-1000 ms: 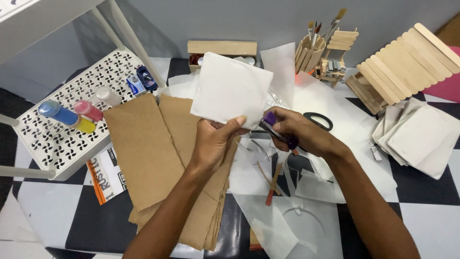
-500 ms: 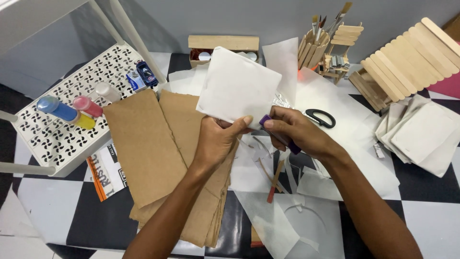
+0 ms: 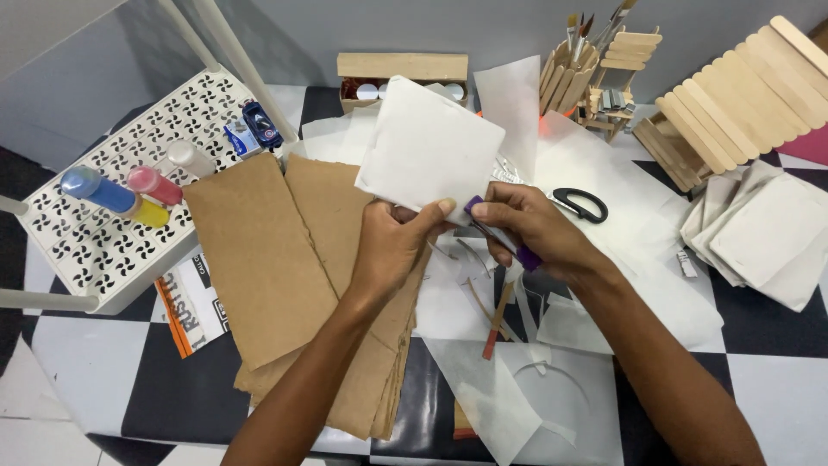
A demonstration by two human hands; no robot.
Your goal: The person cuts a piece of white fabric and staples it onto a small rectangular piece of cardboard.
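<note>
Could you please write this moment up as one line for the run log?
left hand: holds white paper square by its lower edge | right hand: grips purple-handled tool at that edge | beneath: brown cardboard sheets

Left hand (image 3: 392,250): pinches white paper sheet (image 3: 429,148) by its lower edge.
Right hand (image 3: 528,229): grips purple tool (image 3: 504,237), possibly a cutter, touching the sheet.
Beneath: brown card stack (image 3: 285,259).
Right: black scissors (image 3: 580,204).

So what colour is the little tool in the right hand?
Purple. The tool sits in the right hand, seen clearest in the head view.
</note>
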